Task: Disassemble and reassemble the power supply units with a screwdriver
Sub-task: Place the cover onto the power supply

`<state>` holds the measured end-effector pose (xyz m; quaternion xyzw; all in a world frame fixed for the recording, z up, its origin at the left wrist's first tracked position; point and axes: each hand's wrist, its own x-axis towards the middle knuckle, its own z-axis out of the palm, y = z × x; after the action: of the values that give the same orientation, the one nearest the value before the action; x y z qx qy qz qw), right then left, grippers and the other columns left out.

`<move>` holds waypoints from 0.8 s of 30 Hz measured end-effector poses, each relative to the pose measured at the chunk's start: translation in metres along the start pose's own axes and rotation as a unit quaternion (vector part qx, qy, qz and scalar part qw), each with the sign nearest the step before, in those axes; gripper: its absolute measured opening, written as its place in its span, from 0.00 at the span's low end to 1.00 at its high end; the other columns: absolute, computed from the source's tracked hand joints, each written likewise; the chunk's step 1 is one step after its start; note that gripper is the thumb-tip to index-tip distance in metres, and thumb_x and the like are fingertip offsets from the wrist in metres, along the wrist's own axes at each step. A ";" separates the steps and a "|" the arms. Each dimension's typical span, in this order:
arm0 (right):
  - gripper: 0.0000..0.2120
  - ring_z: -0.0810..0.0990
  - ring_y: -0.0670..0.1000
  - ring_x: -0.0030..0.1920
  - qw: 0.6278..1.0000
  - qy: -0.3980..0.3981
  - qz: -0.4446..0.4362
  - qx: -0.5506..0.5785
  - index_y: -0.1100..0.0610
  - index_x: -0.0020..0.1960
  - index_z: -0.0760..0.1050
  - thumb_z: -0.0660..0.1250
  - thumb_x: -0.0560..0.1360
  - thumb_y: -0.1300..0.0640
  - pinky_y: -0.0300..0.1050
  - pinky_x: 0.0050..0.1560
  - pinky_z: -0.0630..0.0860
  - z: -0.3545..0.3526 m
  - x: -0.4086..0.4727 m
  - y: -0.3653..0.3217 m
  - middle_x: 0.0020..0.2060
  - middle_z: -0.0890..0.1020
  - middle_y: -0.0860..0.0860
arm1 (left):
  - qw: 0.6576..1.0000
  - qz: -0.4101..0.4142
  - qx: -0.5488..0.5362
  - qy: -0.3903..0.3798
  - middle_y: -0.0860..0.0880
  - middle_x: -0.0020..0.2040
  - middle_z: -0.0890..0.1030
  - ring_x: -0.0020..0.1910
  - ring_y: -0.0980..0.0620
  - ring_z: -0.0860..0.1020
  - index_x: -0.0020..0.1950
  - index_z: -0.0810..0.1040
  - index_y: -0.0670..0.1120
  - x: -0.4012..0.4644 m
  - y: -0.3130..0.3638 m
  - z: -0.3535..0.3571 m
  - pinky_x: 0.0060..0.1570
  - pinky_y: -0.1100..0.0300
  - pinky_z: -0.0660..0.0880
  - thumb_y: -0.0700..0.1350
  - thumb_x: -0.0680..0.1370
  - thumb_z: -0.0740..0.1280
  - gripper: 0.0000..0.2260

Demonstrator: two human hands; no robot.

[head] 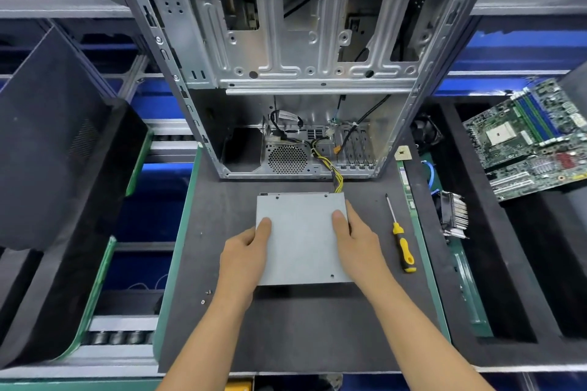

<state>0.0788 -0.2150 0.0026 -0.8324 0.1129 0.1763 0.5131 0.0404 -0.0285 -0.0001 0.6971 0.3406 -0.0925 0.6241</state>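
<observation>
Gripping the flat grey sheet-metal power supply unit (301, 238) from both sides, a person's two bare hands hold it just above or on the dark grey mat of the bench (286, 327), near the middle of that mat; whether the box rests on the mat cannot be told. The left hand (246, 254) is clamped on the box's left edge with the thumb lying on its top face. The right hand (357, 240) is clamped on the right edge, thumb likewise on top. A bundle of yellow and black wires (335, 176) runs from the far right corner of the box into the open silver steel computer case (295, 73), which stands at the far edge of the mat with its inside facing the camera. A yellow-and-black-handled screwdriver (401, 236) lies on the mat just beside the right hand, toward the right edge, its thin shaft pointing away. A few small loose silver screws (208, 293) sit near the left edge of the mat. Off the mat's right side, a green circuit board (527, 136) leans in a black foam tray (470, 295), with a finned metal heatsink (454, 214) nearer the mat. A dark curved panel (57, 143) stands to the left.
</observation>
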 end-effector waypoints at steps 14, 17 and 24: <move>0.16 0.75 0.31 0.46 0.999 0.037 -0.005 0.000 0.42 0.66 0.73 0.51 0.84 0.47 0.24 0.38 0.68 -0.002 0.001 -0.006 0.45 0.80 0.36 | 0.995 0.056 0.071 0.042 0.55 0.29 0.72 0.32 0.54 0.68 0.34 0.71 0.45 -0.002 0.006 0.005 0.34 0.59 0.66 0.62 0.79 0.61 0.23; 0.16 0.76 0.38 0.49 0.999 0.032 -0.006 -0.009 0.42 0.64 0.74 0.51 0.84 0.47 0.32 0.42 0.69 -0.002 0.003 -0.006 0.43 0.80 0.35 | 0.993 0.055 0.086 0.053 0.55 0.29 0.73 0.32 0.54 0.69 0.36 0.72 0.44 -0.002 0.006 0.006 0.35 0.58 0.67 0.62 0.79 0.61 0.23; 0.15 0.76 0.47 0.50 0.999 0.035 -0.016 -0.008 0.42 0.62 0.74 0.51 0.83 0.47 0.42 0.46 0.70 -0.002 0.007 -0.007 0.44 0.81 0.40 | 0.998 0.047 0.023 0.022 0.58 0.41 0.84 0.43 0.56 0.81 0.43 0.83 0.56 0.002 0.004 0.010 0.47 0.58 0.77 0.59 0.81 0.61 0.15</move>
<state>0.0885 -0.2139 0.0065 -0.8438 0.1163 0.1400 0.5049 0.0469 -0.0372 -0.0002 0.7282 0.3188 -0.0554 0.6041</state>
